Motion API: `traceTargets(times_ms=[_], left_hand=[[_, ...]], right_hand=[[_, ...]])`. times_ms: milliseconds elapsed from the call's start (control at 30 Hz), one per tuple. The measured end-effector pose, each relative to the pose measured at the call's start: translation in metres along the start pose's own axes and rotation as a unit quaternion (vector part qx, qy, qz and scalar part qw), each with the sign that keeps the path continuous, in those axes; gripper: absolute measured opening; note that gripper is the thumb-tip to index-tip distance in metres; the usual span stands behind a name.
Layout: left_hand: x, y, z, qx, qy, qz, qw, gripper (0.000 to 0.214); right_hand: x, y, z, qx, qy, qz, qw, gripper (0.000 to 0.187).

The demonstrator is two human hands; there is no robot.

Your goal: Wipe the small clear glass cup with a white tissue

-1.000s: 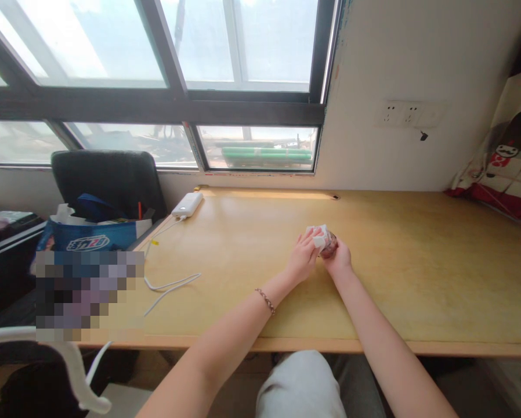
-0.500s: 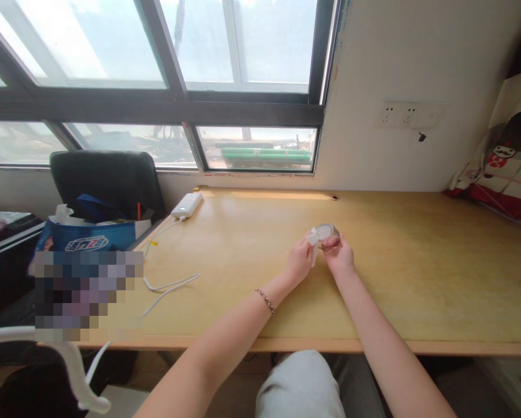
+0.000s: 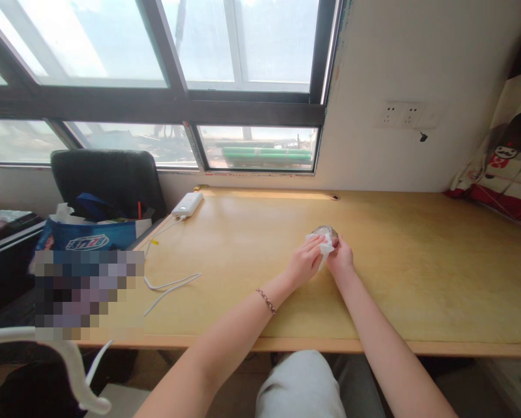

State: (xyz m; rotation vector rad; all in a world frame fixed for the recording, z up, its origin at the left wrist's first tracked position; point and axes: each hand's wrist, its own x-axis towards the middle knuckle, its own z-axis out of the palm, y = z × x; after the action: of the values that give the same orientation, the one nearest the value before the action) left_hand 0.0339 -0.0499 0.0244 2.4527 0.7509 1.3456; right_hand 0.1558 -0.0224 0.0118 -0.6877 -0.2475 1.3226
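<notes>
A white tissue (image 3: 326,247) is in my left hand (image 3: 304,259), whose fingers press it against the face of a small round object (image 3: 329,229). That object has a pale disc-like face and a dark, reddish-brown, shiny side; its kind I cannot make out. My right hand (image 3: 341,256) is closed around its right side and holds it tilted over the wooden table (image 3: 252,244). Tissue and fingers hide much of the face. A chain bracelet (image 3: 266,301) circles my left wrist.
A white power bank (image 3: 187,205) with a white cable (image 3: 173,284) lies at the table's left edge. Beyond that edge, a blue bag (image 3: 93,235) stands by a black chair (image 3: 108,177). A wall socket (image 3: 402,114) and a patterned curtain (image 3: 499,168) are at right.
My left hand has moved slightly right, bringing the tissue from the object's left edge onto its face and covering it. The right hand stays nearly still.
</notes>
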Motion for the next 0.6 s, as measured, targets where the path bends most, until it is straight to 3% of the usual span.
traceTargets(times_ms=[167,300,433,600], left_hand=[[0.002,0.002,-0.004,0.013,0.012,-0.013,1.0,0.035],[0.005,-0.002,-0.006,0.016,0.042,-0.06,0.997,0.034],[0.006,-0.008,-0.008,-0.011,0.074,-0.144,0.987,0.032],[0.005,-0.023,0.0,-0.066,0.078,-0.286,0.953,0.041]], right_hand=[[-0.007,0.009,0.006,-0.025,-0.059,0.048,0.997,0.024],[-0.012,0.01,0.012,-0.028,-0.059,0.063,0.996,0.021],[-0.015,0.009,0.015,-0.042,-0.075,0.071,0.994,0.02],[-0.019,0.004,0.017,-0.051,-0.104,0.083,0.99,0.022]])
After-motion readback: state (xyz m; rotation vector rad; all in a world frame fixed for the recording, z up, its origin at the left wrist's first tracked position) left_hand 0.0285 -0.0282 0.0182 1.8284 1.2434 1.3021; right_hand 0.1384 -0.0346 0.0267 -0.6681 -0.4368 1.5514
